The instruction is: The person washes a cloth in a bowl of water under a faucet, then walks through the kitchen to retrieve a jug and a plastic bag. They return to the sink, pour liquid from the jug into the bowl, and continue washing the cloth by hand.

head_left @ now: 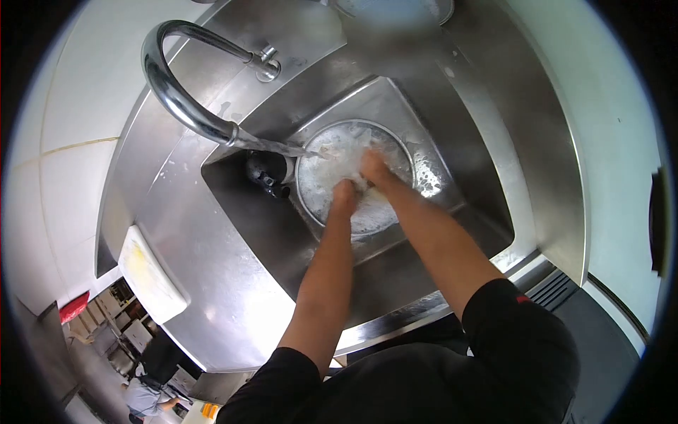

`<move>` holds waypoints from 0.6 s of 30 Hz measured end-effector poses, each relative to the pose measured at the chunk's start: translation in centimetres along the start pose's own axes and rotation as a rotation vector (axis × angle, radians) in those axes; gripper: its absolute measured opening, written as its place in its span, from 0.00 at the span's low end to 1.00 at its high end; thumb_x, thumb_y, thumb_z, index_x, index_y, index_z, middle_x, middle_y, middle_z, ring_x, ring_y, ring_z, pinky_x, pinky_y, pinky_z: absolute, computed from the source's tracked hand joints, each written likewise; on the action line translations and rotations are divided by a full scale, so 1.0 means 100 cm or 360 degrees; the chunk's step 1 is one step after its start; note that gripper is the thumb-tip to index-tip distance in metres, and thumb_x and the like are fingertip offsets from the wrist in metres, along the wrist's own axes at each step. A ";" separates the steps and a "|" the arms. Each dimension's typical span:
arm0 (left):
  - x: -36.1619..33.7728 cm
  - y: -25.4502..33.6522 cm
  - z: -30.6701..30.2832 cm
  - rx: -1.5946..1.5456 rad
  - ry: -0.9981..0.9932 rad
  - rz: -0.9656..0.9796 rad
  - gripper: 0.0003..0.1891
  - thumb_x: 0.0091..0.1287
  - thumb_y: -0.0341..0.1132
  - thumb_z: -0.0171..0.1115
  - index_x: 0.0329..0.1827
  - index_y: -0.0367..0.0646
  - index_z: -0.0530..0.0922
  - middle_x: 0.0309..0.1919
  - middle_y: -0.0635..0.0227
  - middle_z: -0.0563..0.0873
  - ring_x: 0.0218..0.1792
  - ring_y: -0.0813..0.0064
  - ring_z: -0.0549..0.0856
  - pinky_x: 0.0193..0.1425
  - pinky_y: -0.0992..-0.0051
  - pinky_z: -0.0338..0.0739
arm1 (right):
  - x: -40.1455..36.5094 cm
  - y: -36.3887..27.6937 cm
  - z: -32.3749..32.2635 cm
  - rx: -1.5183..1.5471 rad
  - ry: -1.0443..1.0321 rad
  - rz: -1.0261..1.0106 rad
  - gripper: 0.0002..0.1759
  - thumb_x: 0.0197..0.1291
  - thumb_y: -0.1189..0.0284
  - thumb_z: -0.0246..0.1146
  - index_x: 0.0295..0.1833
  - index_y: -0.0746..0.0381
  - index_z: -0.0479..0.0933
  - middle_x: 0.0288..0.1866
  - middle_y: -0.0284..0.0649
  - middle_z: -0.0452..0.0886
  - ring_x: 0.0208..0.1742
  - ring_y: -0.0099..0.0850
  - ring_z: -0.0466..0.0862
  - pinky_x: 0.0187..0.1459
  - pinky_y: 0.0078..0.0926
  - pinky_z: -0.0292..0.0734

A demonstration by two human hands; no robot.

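A wide round metal basin (304, 191) full of cloudy, foamy water (325, 201) sits in the steel sink. Both of my hands are in it, close together near its middle. My left hand (345, 192) dips into the water, its fingers hidden below the surface. Slightly farther in, my right hand (374, 167) is smeared by motion, and its fingers do not show clearly. From the curved faucet (187, 113) a stream of water (272, 146) runs into the basin's left side. I cannot tell what the hands hold under the water.
A dark object (267, 172) stands in the sink, left of the basin. On the left counter lies a white cutting board (152, 275) with a yellow stain. Part of another round container (395, 8) shows at the top. A person (145, 396) is at the lower left.
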State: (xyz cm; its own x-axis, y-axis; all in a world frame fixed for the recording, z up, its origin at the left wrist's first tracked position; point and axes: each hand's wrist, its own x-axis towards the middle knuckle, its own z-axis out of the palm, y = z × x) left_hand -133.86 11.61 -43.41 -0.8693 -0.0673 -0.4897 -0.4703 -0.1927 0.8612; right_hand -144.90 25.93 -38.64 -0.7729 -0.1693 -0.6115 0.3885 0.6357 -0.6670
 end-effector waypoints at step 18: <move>-0.069 0.145 0.058 -0.0543 0.0210 -0.0578 0.24 0.77 0.50 0.54 0.63 0.39 0.76 0.53 0.63 0.84 0.52 0.61 0.85 0.56 0.60 0.80 | -0.061 -0.090 -0.040 -0.0214 0.0068 0.0110 0.27 0.67 0.53 0.56 0.51 0.67 0.83 0.58 0.57 0.81 0.60 0.51 0.81 0.60 0.46 0.76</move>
State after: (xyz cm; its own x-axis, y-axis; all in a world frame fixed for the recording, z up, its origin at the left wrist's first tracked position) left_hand -135.53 14.97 -26.74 -0.6223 -0.0556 -0.7808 -0.6425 -0.5336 0.5500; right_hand -145.73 24.22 -27.21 -0.7685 -0.0913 -0.6332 0.3729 0.7404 -0.5593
